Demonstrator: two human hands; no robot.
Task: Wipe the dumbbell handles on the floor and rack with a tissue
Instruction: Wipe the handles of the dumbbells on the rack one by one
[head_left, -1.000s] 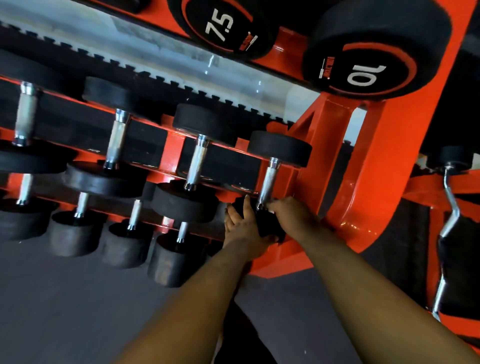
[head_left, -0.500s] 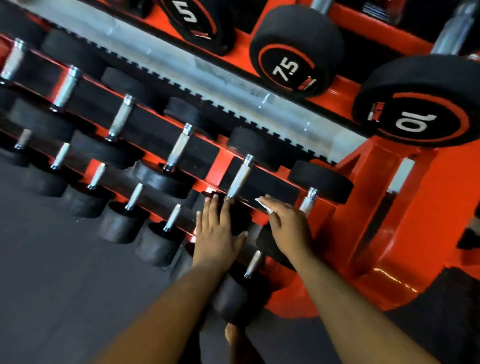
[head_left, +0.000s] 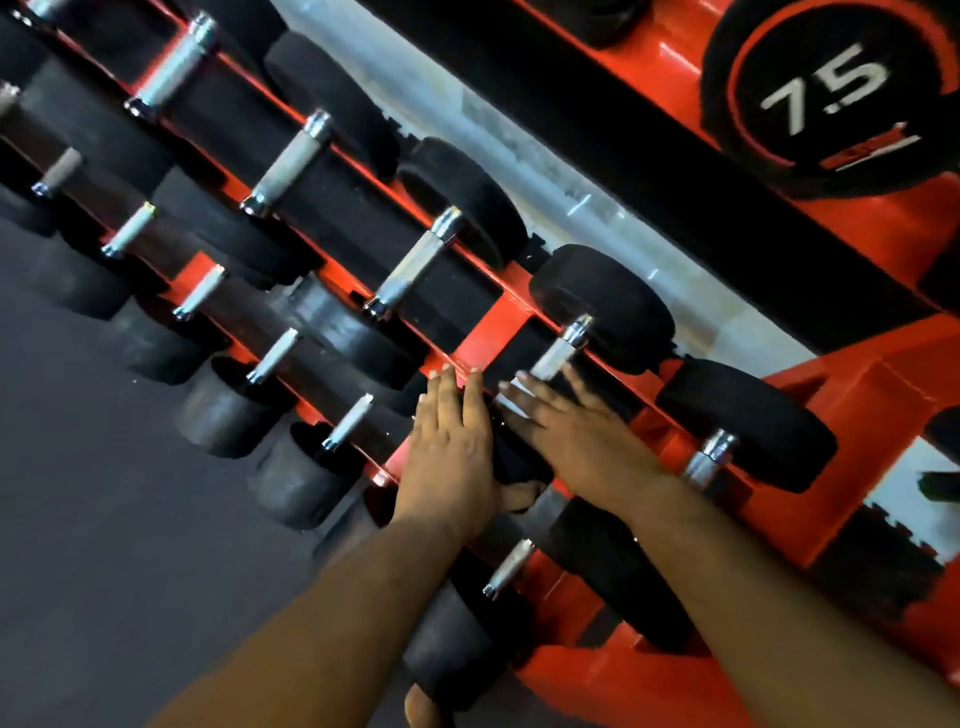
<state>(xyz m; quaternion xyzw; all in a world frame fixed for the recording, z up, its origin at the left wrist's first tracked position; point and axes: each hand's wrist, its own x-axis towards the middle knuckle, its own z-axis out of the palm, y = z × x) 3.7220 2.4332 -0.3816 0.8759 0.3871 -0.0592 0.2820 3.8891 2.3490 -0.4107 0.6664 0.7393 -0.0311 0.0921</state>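
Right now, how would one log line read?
left hand flat on dumbbell head | right hand holds tissue at handle | rack orange

The only readable marking is the white number "7.5", printed inside a red ring on the black end face of a large dumbbell (head_left: 831, 93) on the upper shelf; a small red-and-white logo below the number is too blurred to read

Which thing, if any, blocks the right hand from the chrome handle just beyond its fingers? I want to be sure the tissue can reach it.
Nothing visible does. The right hand, with the white tissue under its fingers, lies right at the lower end of the dumbbell handle.
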